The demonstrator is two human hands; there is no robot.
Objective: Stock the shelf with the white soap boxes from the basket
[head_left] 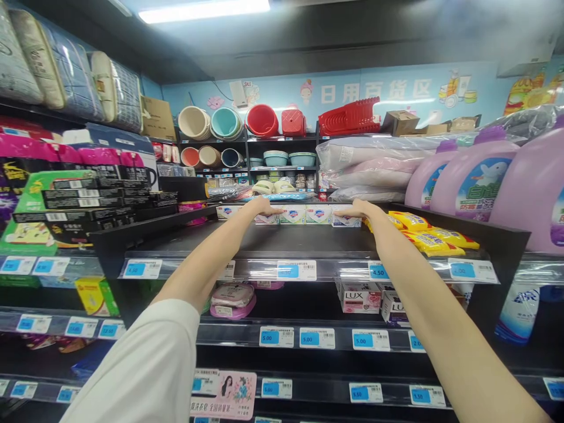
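Both my arms reach to the back of the upper black shelf, where a row of small soap boxes stands side by side. My left hand is closed over the top of the soap box at the left end of the row, thumb pointing right. At the right end, my right hand grips another soap box, its thumb across the front. Two more soap boxes stand between my hands. Farther left is a separate soap box. My other fingers are mostly hidden behind the boxes.
Yellow packets lie on the shelf at right, beside large purple detergent bottles. Black boxes are stacked at left. Price tags line the shelf's front edge. LUX boxes and a pink soap dish sit below.
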